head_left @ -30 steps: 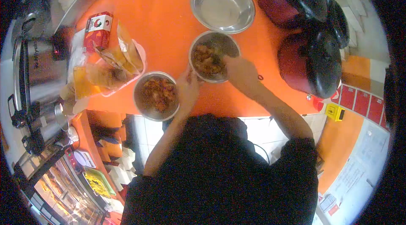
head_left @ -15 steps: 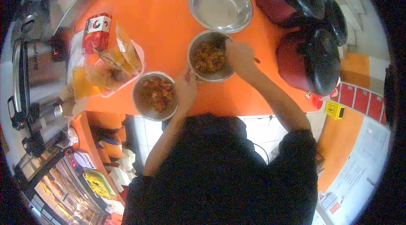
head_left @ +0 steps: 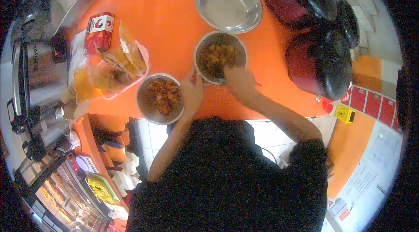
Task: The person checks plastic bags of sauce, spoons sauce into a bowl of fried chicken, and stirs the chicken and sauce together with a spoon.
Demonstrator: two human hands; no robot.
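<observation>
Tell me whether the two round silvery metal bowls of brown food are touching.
Apart: the head view shows the left hand and some smooth orange countertop between the left-side round silvery metal bowl and the right-side round silvery metal bowl.

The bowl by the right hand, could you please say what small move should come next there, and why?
Probably a gentle stir: the right hand reaches over the bowl, a handle juts out behind it, and food lies inside.

Table (head_left: 166, 13) orange, bowl (head_left: 219, 37) silver-grey, its blurred food (head_left: 214, 53) probably brown.
</observation>
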